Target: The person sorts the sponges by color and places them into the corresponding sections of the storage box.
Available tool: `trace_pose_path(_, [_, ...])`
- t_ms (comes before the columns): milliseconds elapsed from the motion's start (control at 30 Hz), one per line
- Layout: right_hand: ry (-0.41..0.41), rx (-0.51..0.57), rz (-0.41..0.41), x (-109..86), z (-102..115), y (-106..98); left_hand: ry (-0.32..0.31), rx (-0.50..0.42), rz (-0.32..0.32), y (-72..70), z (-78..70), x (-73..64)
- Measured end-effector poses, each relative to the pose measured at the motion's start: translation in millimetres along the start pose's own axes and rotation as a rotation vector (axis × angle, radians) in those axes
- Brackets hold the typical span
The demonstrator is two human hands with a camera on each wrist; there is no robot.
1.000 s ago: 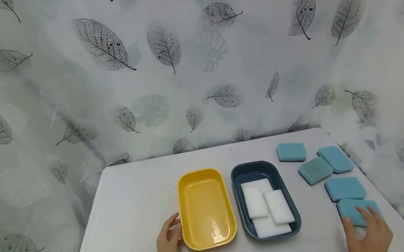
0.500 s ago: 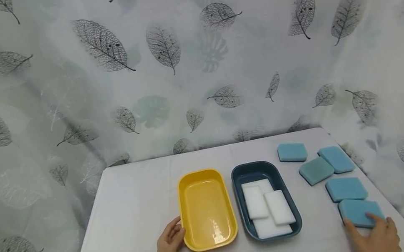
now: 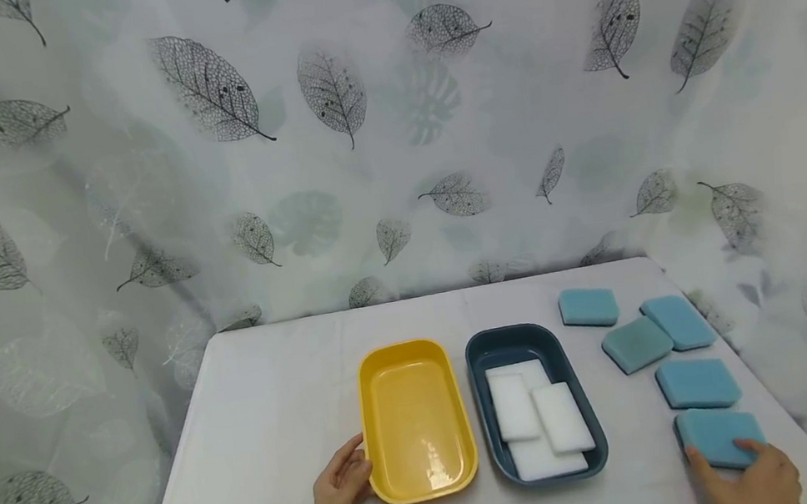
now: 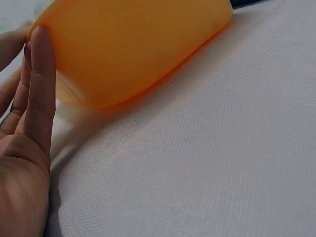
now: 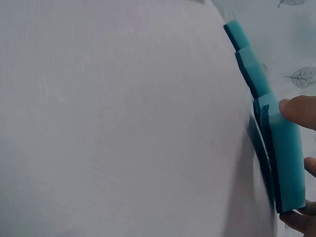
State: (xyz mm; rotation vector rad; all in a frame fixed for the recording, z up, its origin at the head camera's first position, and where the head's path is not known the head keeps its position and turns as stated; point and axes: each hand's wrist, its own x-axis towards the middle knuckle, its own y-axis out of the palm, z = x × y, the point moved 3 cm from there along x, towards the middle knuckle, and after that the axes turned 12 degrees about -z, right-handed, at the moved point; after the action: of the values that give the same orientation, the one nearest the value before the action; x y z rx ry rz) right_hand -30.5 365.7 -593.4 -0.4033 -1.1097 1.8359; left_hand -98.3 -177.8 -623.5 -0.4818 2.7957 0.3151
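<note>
My right hand (image 3: 753, 482) grips the nearest blue scouring sponge (image 3: 716, 434) at the table's right side, thumb and fingers at its edges. In the right wrist view this sponge (image 5: 289, 163) shows a dark underside layer and tilts up off the cloth. My left hand (image 3: 338, 495) holds the left rim of a yellow tray (image 3: 414, 402), thumb and fingertips at the edge. Up close in the left wrist view, a finger (image 4: 40, 89) lies along the outer wall of the tray (image 4: 138, 44). Nothing lies in the yellow tray.
A dark blue tray (image 3: 594, 422) beside the yellow one holds several white sponges (image 3: 563, 417). More blue sponges (image 3: 697, 382) lie along the right edge, with a greener one (image 3: 637, 343) among them. Leaf-print curtain (image 3: 392, 161) hangs around the white table (image 3: 245, 439).
My right hand has closed its fingers on the nearest blue sponge, which has shifted slightly toward me, away from the one behind it. My left hand's fingertips have settled on the yellow tray's rim.
</note>
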Motion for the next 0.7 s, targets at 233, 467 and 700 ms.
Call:
trace_pose_path(233, [-0.010, 0.135, -0.010, -14.0, 15.1, -10.7, 0.000, -0.039, 0.023, 0.1, 0.5, 2.7])
trace_pose_path(467, [-0.021, 0.291, 0.161, -14.2, 51.3, -21.3, 0.003, -0.049, 0.047, 0.8, 0.8, 6.1])
trace_pose_path(700, [-0.152, 0.368, 0.348, -28.9, 95.0, -21.1, 0.019, -0.081, 0.059, -3.2, 1.3, 4.2])
